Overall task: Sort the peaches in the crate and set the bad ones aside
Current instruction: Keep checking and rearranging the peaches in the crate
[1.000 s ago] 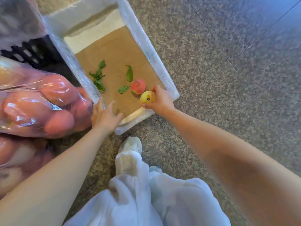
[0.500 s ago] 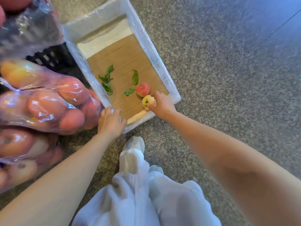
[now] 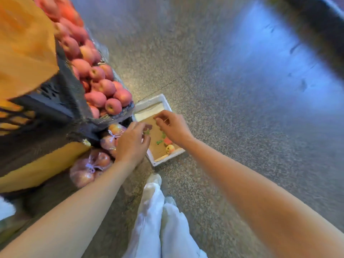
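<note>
A black crate [image 3: 71, 92] at the left is heaped with pink-red peaches [image 3: 104, 86]. On the floor beside it sits a white foam box [image 3: 168, 157] lined with cardboard. Inside it, near the front wall, lie a yellow blemished peach [image 3: 170, 148] and a red peach [image 3: 167, 140]. My left hand [image 3: 133, 142] hovers over the box's left wall, fingers loosely curled and holding nothing. My right hand [image 3: 173, 126] hovers above the middle of the box, also with nothing in it. The whole view is blurred by motion.
Green leaves [image 3: 159, 142] lie on the cardboard. Clear bags of peaches [image 3: 89, 167] rest on the floor under the crate, beside a yellow box [image 3: 46, 164]. A blurred orange thing [image 3: 24, 45] fills the top left. My white shoe [image 3: 154, 178] and trousers stand before the foam box. Speckled floor stretches right.
My right hand let go of the yellow peach, which now lies in the foam box. Both hands rose off the box, and the view pulled up and back.
</note>
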Available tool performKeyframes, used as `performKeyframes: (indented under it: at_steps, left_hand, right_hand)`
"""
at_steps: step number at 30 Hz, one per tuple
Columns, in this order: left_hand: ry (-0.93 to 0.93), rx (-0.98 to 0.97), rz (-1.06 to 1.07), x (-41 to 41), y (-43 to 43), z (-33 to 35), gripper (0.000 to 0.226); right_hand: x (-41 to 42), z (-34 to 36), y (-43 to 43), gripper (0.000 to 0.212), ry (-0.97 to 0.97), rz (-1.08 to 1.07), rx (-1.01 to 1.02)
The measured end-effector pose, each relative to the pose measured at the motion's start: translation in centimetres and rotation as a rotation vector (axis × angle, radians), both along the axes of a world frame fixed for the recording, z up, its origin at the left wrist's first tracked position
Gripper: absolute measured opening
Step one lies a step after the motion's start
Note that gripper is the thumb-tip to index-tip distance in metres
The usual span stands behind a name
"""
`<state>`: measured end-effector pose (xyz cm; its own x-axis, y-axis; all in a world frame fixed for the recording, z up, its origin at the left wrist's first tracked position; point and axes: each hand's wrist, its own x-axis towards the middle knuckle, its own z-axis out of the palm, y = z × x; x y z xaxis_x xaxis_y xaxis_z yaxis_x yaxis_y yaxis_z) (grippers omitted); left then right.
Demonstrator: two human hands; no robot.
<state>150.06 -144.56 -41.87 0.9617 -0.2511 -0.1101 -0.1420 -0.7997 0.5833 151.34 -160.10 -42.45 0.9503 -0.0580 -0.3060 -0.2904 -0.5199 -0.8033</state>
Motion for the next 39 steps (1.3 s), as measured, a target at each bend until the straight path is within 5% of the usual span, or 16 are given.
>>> performKeyframes:
  at_steps: [7, 13, 18, 24, 32, 39]
  left_hand:
    - [-0.439, -0.028, 0.068, -0.5, 6.7, 19.3, 0.025]
    - [-0.665, 0.097, 0.142, -0.5, 17.0, 26.6, 0.024]
    - [-0.447, 0.253, 0.272, -0.2, 27.2, 26.6, 0.042]
    - [-0.118, 0.180, 0.003, 0.2, 35.3, 25.7, 0.037]
    - [-0.093, 0.037, -0.139, 4.1, 40.1, 27.0, 0.024]
    - [-0.136, 0.174, 0.073, 9.7, 44.7, 27.5, 0.020]
  right_hand:
    - [2.3, 19.7, 7.5, 0.017, -0.275, 0.078, 0.047]
    - [3.1, 28.5, 17.3, 0.021, -0.509, 0.262, 0.027]
    - [4.2, 29.3, 24.8, 0.033, -0.513, 0.489, -0.164]
    - [4.8, 28.4, 30.8, 0.047, -0.171, 0.576, -0.636]
    - [7.7, 31.0, 33.5, 0.056, 0.033, 0.521, -0.638]
    - [13.1, 30.6, 37.6, 0.034, -0.011, 0.704, -0.479]
